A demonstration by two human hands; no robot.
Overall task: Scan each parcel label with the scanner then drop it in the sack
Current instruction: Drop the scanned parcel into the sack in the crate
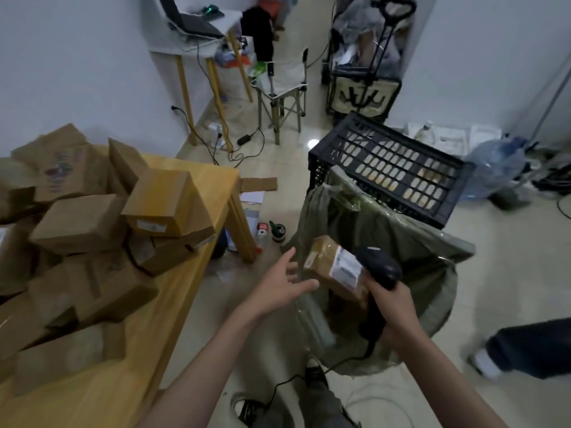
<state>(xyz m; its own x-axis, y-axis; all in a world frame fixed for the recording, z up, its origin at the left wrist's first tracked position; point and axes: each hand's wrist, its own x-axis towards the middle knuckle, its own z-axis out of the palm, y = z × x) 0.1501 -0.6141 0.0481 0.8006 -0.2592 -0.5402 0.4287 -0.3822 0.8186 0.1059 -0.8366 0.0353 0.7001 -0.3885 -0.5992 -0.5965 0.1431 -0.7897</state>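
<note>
One parcel [335, 268] over one sack [411, 242]; one scanner [378, 267]; one crate [392, 168]; one wooden table [185, 273]; two hands.

The sack [386, 242] stands on the floor to the right of the table [173, 304], where boxes [92, 230] lie heaped. A crate [392, 171] sits just behind the sack, touching its rim. Over the sack's mouth is a parcel [332, 267], with the left hand [281, 285] just left of it and the right hand [392, 310], gripping the scanner [378, 267], just right. Small bottles [272, 231] stand between sack and table leg.
</note>
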